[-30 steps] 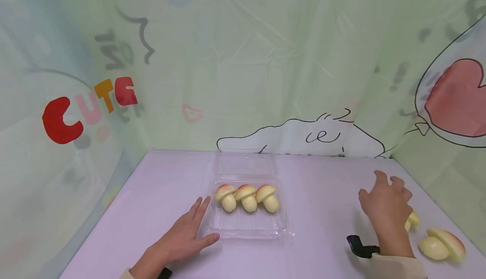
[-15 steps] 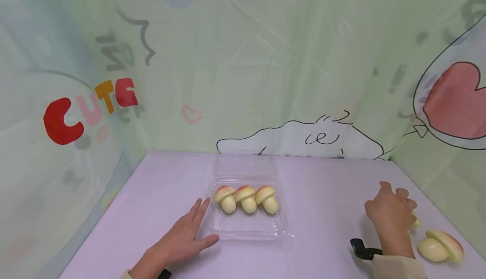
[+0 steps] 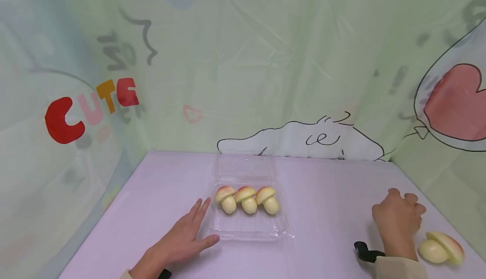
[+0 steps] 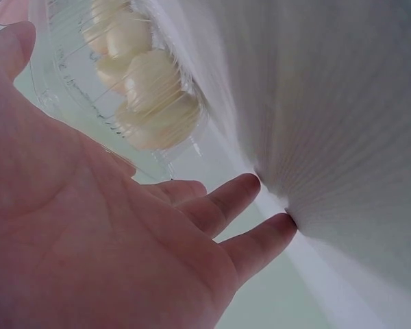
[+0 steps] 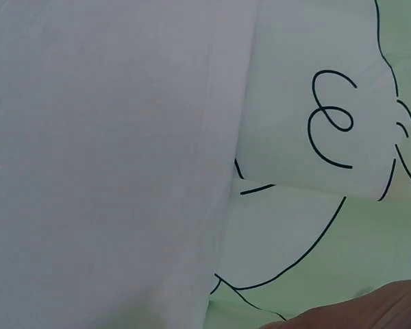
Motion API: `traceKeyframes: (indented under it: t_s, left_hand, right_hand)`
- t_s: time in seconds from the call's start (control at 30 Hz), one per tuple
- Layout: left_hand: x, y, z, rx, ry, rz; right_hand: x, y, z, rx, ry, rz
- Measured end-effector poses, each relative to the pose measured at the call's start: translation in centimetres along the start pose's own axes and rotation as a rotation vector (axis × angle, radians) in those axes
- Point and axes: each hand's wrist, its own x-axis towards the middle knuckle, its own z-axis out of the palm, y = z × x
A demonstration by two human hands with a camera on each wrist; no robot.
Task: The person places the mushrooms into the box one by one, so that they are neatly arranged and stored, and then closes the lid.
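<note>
Right hand [image 3: 398, 220] lowered with fingers curled over something hidden near the right edge of the lilac surface [image 3: 326, 211]; impossible to tell whether anything is gripped, with a loose mushroom-shaped bun [image 3: 442, 248] lying just beside it, apparently untouched. Left hand [image 3: 182, 239] flat and relaxed, fingers straight, alongside the clear plastic tray [image 3: 248, 230], with three buns [image 3: 248, 199] in a row inside. Probably light, soft and easily dented, the loose bun, so best taken gently around the stem or under the cap rather than squeezed
</note>
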Motion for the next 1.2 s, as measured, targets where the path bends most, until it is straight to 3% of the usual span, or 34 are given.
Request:
traceKeyframes:
  t_s: [0.23, 0.57, 1.2]
  left_hand:
    - [0.0, 0.0, -0.1, -0.018, -0.004, 0.0]
    - [0.0, 0.2, -0.1, -0.004, 0.004, 0.008]
    - [0.1, -0.1, 0.0, -0.012, -0.005, 0.002]
  right_hand:
    - [0.1, 1.0, 0.5, -0.046, -0.064, 0.039]
    - [0.7, 2.4, 1.2, -0.054, 0.0, -0.038]
    - [0.8, 2.7, 1.5, 0.016, 0.043, -0.021]
